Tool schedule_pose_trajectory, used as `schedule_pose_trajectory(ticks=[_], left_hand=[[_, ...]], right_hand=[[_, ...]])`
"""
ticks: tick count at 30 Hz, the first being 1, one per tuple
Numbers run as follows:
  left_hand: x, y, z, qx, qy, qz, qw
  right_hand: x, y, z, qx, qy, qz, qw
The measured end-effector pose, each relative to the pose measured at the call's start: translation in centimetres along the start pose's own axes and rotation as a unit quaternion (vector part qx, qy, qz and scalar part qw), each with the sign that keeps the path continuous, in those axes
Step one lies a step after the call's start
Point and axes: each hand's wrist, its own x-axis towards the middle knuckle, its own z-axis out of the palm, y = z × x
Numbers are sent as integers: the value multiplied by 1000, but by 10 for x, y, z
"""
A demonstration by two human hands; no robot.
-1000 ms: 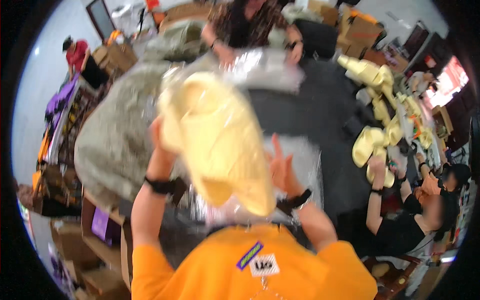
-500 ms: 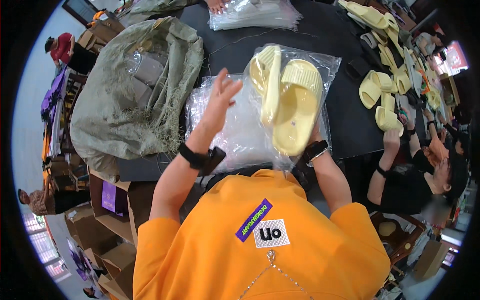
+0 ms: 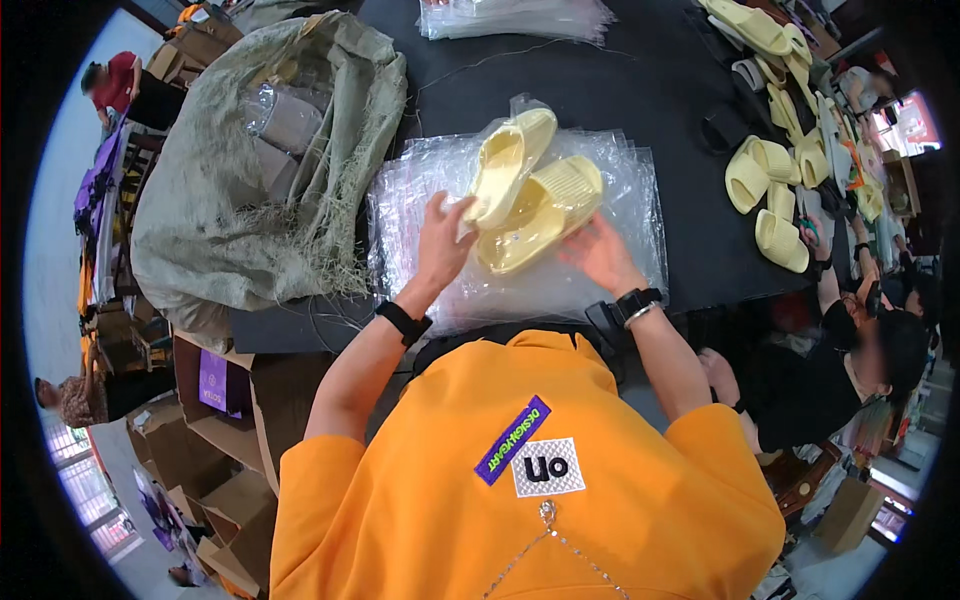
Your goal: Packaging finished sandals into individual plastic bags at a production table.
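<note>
A pair of pale yellow slide slippers (image 3: 568,190) lies tilted in a clear plastic bag over a stack of flat clear bags (image 3: 400,200). One slipper partly overlaps the other. My left hand (image 3: 443,243) is at the near left end of the upper slipper, its fingers curled against the bagged edge; their tips are partly hidden. On the other side, my right hand (image 3: 605,258) has its fingers stretched out beside the lower slipper, palm toward it. Both wrists wear dark bands.
A grey-green woven sack (image 3: 250,210) with bagged items stands at left. More clear bags (image 3: 520,18) lie at the far edge of the black table (image 3: 700,265). Loose yellow slippers (image 3: 745,175) are piled at right, near a co-worker in black. Cardboard boxes (image 3: 225,440) sit lower left.
The bagged slippers have turned and come down leftward onto the bag stack. My left hand has lowered to their edge. My right hand has come out from behind them, its fingers spread.
</note>
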Motion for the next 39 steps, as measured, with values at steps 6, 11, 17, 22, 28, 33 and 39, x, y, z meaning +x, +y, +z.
schedule_pose_trajectory(ticks=[6, 11, 17, 22, 28, 33, 39], left_hand=[[-19, -48, -28, -248, 66, -322, 911], [-39, -69, -50, -169, 22, -308, 936], [-20, -52, -80, -608, -83, -275, 740], [-38, -41, -61, -618, -243, -271, 697], [16, -17, -51, 97, -97, 235, 962], [31, -66, 10, 87, -129, 75, 985], [32, -48, 13, 152, -211, -36, 965]], right_hand=[[-12, -22, -19, -284, 206, -124, 928], [6, -42, -4, -426, 127, -60, 894], [22, -26, -26, -435, 97, -93, 890], [19, -30, -51, -505, 76, -81, 856], [22, -14, -45, -466, 124, -63, 874], [16, -16, -32, -470, 99, -89, 873], [-7, -29, -3, -410, 131, -141, 892]])
